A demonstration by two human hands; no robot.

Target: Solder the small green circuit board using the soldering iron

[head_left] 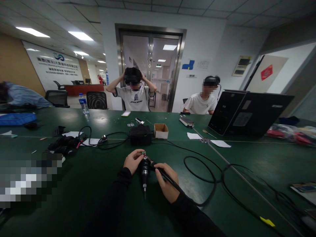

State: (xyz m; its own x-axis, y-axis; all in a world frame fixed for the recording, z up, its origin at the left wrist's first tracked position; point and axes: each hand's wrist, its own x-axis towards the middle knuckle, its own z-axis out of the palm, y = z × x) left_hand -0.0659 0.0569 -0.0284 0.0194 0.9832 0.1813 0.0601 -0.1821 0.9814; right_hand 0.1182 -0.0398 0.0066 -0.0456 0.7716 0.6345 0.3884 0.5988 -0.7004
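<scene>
Low at 6 o'clock over the green tabletop (74, 184) | left hand (133, 161) grip pinches a small green part (143, 153) at its 1 o'clock | right hand (167, 184) grip closed on a black pen-like tool (163, 173), tip toward 10 o'clock | black screwdriver (144, 172) between hands, bit pointing to 6 o'clock | cardboard box (161, 130) at 12 o'clock.

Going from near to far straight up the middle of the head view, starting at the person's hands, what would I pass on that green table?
Right hand holding a black corded tool with the left hand beside it → black box with cables → small open cardboard box → small metal parts → a seated person in a white T-shirt across the table.
</scene>
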